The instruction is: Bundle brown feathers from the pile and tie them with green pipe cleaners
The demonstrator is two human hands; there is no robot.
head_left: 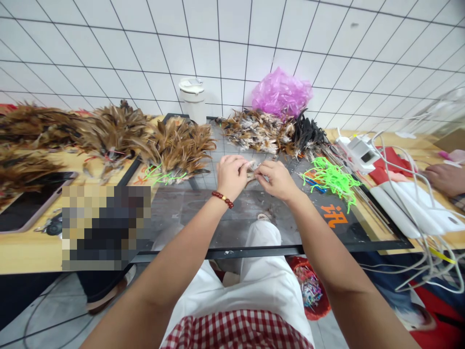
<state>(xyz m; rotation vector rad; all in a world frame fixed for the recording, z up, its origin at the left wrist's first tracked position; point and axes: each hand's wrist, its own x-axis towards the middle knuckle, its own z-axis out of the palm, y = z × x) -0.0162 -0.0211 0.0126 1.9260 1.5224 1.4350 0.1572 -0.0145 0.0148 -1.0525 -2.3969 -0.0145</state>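
Observation:
My left hand (pixel 231 175) and my right hand (pixel 273 178) meet over the dark glassy panel (pixel 174 203). Fingers of both are closed in a pinch on a small pale and brown feather (pixel 251 167), largely hidden by the fingertips. Just beyond lies a heap of white and brown feathers (pixel 250 133), with black feathers (pixel 308 133) at its right end. A brown feather bundle (pixel 178 145), with green ties (pixel 165 175) at its base, rests left of my left hand. To the right of my right hand sits a tangle of bright green strings (pixel 332 179).
A white lidded cup (pixel 193 99) and a pink plastic bag (pixel 281 92) stand by the tiled wall. More feather bundles (pixel 112 128) and a phone (pixel 34 201) are at left. Chargers (pixel 359 152), cables and another person's hand (pixel 441 179) are at right. A red bin (pixel 308 291) is below.

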